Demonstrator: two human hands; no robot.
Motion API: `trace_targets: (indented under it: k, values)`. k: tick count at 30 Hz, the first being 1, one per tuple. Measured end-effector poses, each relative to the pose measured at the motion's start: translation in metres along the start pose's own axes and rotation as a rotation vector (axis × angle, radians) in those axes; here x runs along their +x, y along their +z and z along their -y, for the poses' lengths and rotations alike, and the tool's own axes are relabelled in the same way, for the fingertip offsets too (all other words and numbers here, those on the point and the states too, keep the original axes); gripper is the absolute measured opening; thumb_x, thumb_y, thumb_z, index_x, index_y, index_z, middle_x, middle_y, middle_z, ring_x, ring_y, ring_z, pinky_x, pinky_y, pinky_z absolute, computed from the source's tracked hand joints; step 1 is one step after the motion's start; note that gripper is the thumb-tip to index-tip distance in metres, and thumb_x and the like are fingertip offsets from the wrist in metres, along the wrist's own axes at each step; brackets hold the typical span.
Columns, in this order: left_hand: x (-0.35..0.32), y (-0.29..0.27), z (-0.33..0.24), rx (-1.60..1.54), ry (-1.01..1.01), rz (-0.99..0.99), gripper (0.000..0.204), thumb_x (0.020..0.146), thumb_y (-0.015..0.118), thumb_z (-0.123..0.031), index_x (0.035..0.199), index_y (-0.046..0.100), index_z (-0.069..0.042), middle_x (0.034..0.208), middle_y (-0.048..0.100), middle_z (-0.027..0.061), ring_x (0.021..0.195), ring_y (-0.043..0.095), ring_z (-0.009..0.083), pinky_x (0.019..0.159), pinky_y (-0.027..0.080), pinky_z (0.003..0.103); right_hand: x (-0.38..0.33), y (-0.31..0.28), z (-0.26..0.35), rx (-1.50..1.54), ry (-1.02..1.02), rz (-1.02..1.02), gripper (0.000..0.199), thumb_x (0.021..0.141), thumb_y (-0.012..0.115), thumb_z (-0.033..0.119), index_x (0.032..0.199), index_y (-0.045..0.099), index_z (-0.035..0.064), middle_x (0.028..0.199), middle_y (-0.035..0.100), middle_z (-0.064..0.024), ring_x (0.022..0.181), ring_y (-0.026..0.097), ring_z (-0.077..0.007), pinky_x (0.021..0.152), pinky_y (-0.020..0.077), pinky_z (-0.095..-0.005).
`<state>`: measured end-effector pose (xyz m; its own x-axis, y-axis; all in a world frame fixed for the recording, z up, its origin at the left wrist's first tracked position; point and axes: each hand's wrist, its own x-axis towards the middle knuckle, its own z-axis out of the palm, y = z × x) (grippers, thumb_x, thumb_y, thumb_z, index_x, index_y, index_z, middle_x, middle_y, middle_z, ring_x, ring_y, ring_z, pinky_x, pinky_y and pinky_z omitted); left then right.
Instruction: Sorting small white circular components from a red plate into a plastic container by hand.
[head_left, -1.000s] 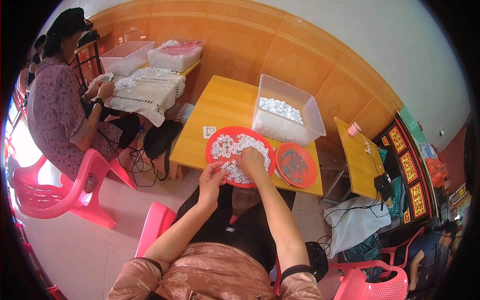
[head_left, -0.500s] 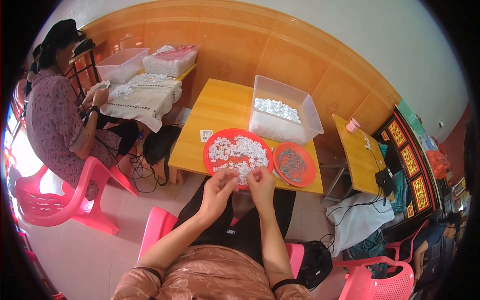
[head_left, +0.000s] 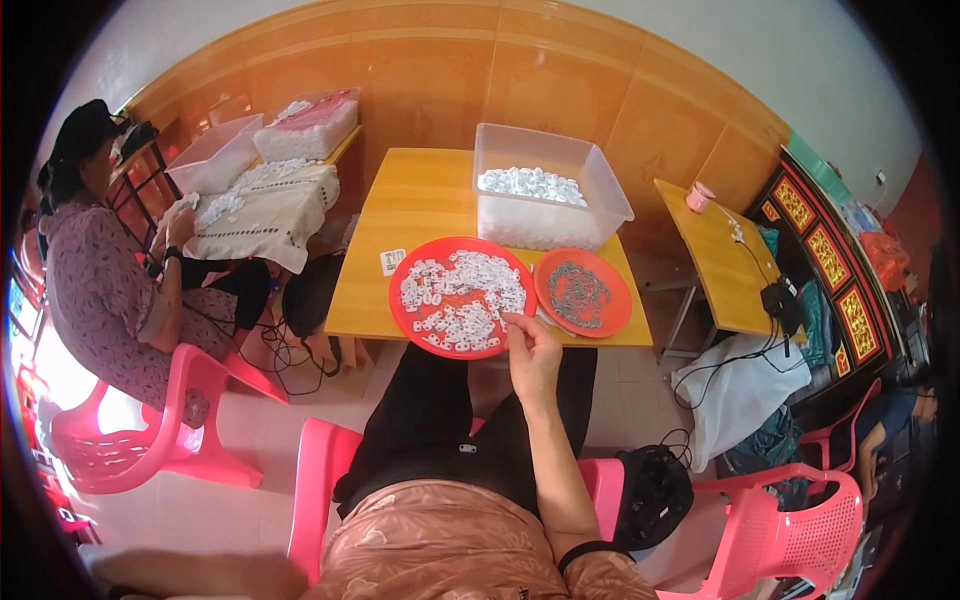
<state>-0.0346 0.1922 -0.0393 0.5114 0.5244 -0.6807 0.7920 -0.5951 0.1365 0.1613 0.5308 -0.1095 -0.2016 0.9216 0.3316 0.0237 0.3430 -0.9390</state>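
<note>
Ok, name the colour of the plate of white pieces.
The plate is red, shown in the head view.

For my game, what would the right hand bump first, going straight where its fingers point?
The right hand would probably meet the small white pieces in the red tray, though the hand's height is unclear.

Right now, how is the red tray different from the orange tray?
The red tray looks bigger than the orange tray. The red tray holds white pieces, while the orange tray holds grey pieces. Both are round and sit on the yellow table.
</note>
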Motion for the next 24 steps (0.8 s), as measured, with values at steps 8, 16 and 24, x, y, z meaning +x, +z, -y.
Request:
trace_targets:
  k: [8,16,24]
  values:
    - [-0.012,-0.008,-0.037,-0.351,-0.244,0.092,0.013,0.076,0.057,-0.020,0.077,0.064,-0.009,0.065,0.060,0.0052,0.058,0.063,0.0228,0.048,0.048,0.038,0.000,-0.006,-0.004,-0.011,-0.030,-0.017,0.015,0.088,0.055,0.004,0.097,0.066,-0.0016,0.076,0.057,0.0006,0.062,0.049,-0.0042,0.056,0.0392,-0.0186]
    - [-0.018,-0.010,-0.037,-0.225,-0.309,0.024,0.018,0.078,0.057,-0.026,0.071,0.063,-0.009,0.064,0.060,0.0057,0.057,0.064,0.0231,0.047,0.047,0.038,0.001,-0.008,0.016,0.207,0.113,-0.007,0.016,0.089,0.056,0.005,0.099,0.065,-0.0033,0.077,0.060,-0.0002,0.063,0.050,-0.0039,0.057,0.0413,-0.0187]
    - [0.106,-0.119,0.133,-0.168,-0.642,-1.220,0.011,0.083,0.058,-0.019,0.087,0.059,-0.008,0.078,0.060,0.0109,0.067,0.060,0.0340,0.055,0.047,0.042,-0.003,-0.006,0.007,0.021,0.019,0.039,0.015,0.087,0.056,0.004,0.097,0.067,-0.0008,0.079,0.063,-0.0005,0.066,0.053,-0.0047,0.061,0.0429,-0.0199]
